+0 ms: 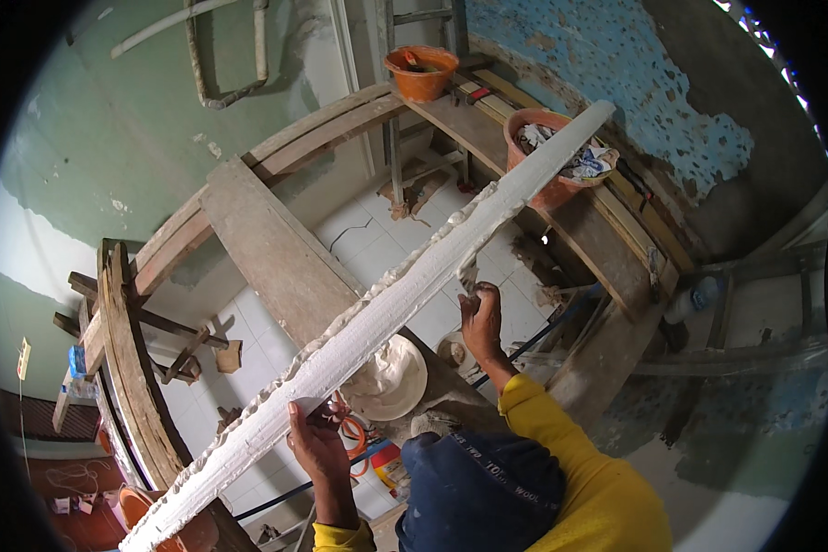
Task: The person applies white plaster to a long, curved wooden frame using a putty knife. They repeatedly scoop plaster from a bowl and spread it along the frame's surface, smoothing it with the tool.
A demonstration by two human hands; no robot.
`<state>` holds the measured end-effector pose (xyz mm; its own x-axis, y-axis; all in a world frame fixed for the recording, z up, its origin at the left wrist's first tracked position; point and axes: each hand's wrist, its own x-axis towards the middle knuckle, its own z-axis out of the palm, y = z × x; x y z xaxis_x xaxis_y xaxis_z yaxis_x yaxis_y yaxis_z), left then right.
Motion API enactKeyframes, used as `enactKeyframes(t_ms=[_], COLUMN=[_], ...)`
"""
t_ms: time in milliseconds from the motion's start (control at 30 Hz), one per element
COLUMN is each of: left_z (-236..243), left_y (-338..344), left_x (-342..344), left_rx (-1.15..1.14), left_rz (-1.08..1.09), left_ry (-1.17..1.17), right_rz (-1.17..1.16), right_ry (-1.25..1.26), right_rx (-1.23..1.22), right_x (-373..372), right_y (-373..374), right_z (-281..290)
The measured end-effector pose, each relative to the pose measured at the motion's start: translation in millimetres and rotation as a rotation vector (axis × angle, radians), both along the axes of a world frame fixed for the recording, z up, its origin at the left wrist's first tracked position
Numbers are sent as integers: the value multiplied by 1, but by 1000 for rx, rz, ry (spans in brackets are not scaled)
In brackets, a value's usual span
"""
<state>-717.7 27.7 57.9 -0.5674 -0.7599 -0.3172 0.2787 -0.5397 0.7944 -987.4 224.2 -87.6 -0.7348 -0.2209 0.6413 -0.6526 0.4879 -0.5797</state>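
Observation:
A long white plaster moulding [405,294] runs diagonally from the lower left to the upper right, with lumpy wet plaster along its far edge. At its near edge, my left hand [322,446] grips the lower part, some fingers hidden beneath. My right hand [484,327] is closed below the upper half, pinching a small plaster-smeared piece [468,273] that meets the moulding's near edge; its kind is unclear. Between my hands, partly behind the moulding, stands a round basin [414,386] of white plaster mix.
An orange bucket [552,195] holding crumpled sacks stands under the moulding's upper end. Another orange bucket [423,83] sits on the far planks. Wooden beams [276,152] and a wide board [271,239] form staging above a white tiled floor [359,244]. Navy cloth [478,488] fills the lower edge.

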Motion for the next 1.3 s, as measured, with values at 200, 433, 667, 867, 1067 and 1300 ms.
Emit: enactKeyframes(t_ms=[200, 433, 667, 867, 1067, 1300], left_z=[2, 0, -1, 0, -1, 6], left_y=[-1, 2, 1, 2, 0, 2], left_x=[1, -2, -1, -4, -3, -1], left_rx=[-4, 3, 2, -13, -17, 7], left_rz=[30, 18, 86, 86, 75, 29], left_ry=[-22, -4, -27, -27, -26, 4], right_rz=[-148, -387, -242, -13, 17, 562], right_ry=[67, -117, -257, -161, -206, -967], right_rx=[36, -2, -270, -90, -140, -525], right_x=[-19, -98, -61, 17, 68, 11], right_y=[4, 33, 13, -21, 20, 17], right_z=[17, 17, 28, 29, 19, 77])
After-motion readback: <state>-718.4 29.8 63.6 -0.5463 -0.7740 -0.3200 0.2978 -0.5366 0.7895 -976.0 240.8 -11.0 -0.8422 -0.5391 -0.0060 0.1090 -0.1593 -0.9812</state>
